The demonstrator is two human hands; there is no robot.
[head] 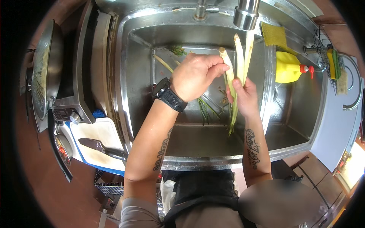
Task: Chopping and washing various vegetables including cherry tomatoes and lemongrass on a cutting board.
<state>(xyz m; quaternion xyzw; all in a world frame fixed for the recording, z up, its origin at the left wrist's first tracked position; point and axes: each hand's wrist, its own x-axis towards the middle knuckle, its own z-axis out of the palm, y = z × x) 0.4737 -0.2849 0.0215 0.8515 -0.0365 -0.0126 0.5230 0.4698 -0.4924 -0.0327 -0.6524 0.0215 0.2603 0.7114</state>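
Note:
Three pale scallion stalks [240,57], white above and green towards their lower ends, stand upright in my right hand [245,92] over the large sink basin [199,139]. My left hand [196,71], with a black watch [168,94] at its wrist, has its thumb and fingertips pinched at the leftmost stalk [227,61] near its root end. The rightmost stalk reaches up to the metal faucet head [246,17]. Beneath my left hand lie more stalks [163,63] and green leaves [206,109], partly hidden by it. A leafy green scrap [177,50] rests by the far basin wall.
A yellow jug [288,67] with a red cap lies over the smaller right basin [293,122]. Beyond it hangs a wire rack [322,37] with sponges. A yellow cloth [273,33] drapes the rim. Leftward are a microwave [68,108], a white board [105,129] and a cleaver [99,146].

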